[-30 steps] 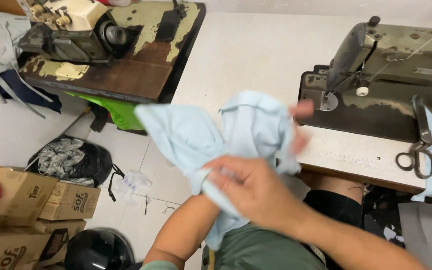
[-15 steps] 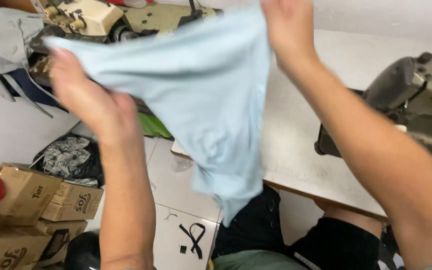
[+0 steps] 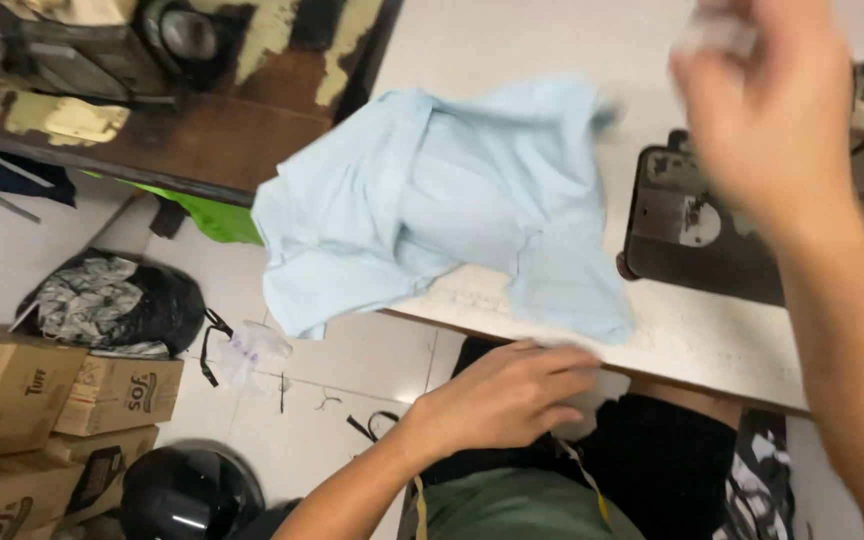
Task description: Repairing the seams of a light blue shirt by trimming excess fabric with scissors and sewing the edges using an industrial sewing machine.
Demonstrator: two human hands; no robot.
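One pale blue cloth (image 3: 432, 200) (crumpled), white worktable (image 3: 692, 340), tiled floor (image 3: 352, 400)

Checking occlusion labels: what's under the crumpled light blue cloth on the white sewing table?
The crumpled light blue cloth rests on the white sewing table, its left part hanging over the edge above the tiled floor. Whatever lies beneath its folds is covered. Neither hand touches it.
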